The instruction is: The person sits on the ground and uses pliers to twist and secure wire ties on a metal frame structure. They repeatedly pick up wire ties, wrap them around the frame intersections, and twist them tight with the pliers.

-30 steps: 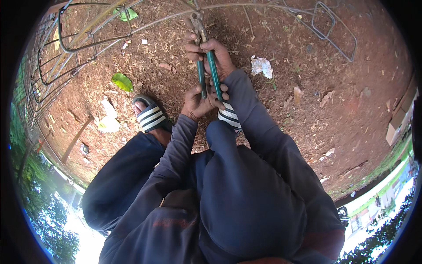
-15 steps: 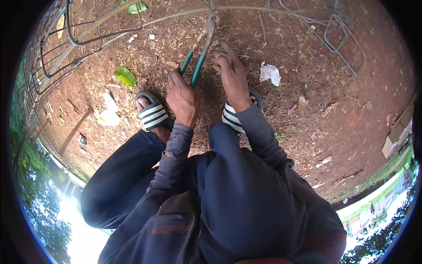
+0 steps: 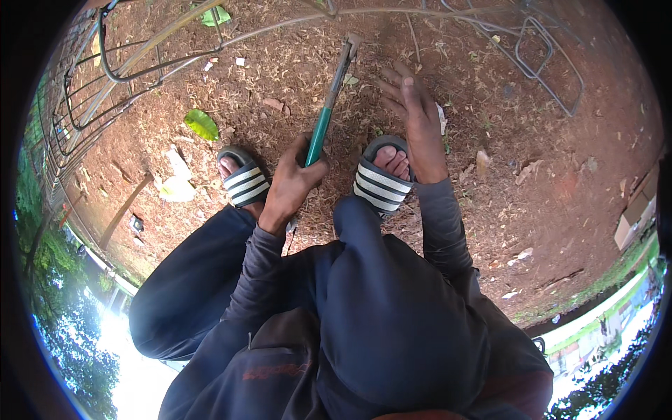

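My left hand (image 3: 294,178) is wrapped round the green handle of long pincers (image 3: 320,134). Their metal head points away from me, just short of a curved metal rod (image 3: 280,25) at the top. Seen from the side, the pincers' two handles nearly line up, so how far the jaws part is hard to see. My right hand (image 3: 418,119) hovers over the ground on the right, fingers stretched out and holding nothing. It partly covers a scrap of white paper (image 3: 441,119).
A metal wire rack (image 3: 77,105) stands at the far left, and a bent wire loop (image 3: 542,59) reaches in at the upper right. My sandalled feet (image 3: 383,175) rest on brown soil. A green leaf (image 3: 201,124) and pale litter (image 3: 176,189) lie left; cardboard (image 3: 633,210) is far right.
The pincers have come away from the rod and turned, their handles now overlapping. My right hand has moved right and spread its fingers, uncovering my right foot.
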{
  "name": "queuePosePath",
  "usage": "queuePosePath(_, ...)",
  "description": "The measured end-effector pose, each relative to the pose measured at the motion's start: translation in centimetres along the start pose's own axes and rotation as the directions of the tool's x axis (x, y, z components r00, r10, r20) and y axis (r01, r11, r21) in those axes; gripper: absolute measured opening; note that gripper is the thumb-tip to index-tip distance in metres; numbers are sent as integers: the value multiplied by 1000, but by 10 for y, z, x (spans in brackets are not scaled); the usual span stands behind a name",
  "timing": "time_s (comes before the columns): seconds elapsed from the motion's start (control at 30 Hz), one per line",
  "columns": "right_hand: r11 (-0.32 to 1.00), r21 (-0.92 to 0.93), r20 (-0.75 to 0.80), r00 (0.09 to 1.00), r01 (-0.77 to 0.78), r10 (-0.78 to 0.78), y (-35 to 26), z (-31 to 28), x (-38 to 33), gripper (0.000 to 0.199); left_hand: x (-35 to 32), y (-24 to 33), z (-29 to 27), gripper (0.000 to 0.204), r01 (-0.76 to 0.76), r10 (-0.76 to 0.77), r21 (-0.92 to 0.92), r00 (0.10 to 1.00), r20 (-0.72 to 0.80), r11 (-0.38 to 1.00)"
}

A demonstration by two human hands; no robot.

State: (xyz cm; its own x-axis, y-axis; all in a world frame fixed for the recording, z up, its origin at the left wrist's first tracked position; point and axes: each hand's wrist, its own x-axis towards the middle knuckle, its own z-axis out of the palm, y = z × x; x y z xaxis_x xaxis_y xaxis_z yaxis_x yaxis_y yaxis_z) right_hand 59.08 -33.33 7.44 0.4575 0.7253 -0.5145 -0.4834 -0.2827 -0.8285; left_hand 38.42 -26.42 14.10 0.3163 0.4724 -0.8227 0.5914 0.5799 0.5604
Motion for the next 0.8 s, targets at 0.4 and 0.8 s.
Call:
queuePosePath(0.4, 970, 76, 234, 949, -232, 209, -18, -17, 24, 32, -15, 15, -5, 35, -267, 214, 378, 961, 177, 886)
queuePosePath(0.8, 861, -508, 382, 894, -9, 235, -44, -82, 26, 19, -22, 59, -37, 36, -288, 143, 547, 946, 292, 786)
